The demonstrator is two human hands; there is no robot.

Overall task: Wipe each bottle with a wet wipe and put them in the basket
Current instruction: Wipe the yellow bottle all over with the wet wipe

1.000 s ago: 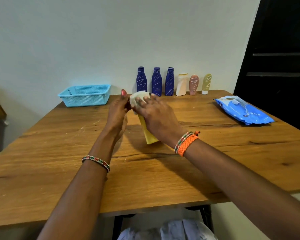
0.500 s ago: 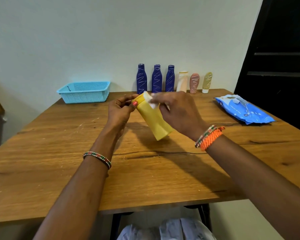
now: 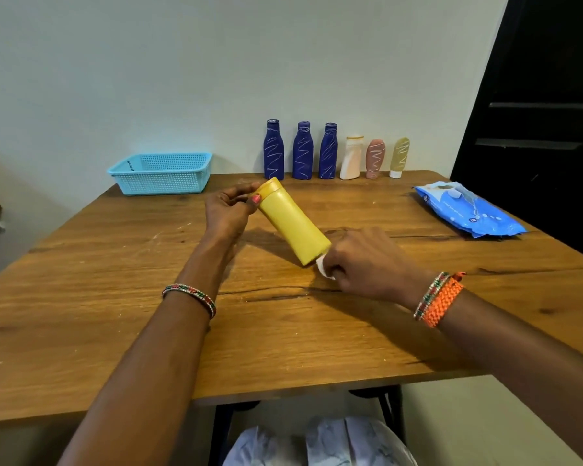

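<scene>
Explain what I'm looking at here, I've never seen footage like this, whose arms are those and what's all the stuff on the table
There is no machine here. The arms belong to a person wearing a camera on their head, so you look forward and down along them.

The left hand holds a yellow bottle by its cap end, tilted above the wooden table. The right hand pinches a white wet wipe against the bottle's lower end.

Along the wall at the back stand six more bottles: three dark blue ones, a white one, a pink one and an olive one. To their left sits a light blue basket, which looks empty from here. On the right lies a blue pack of wipes.
</scene>
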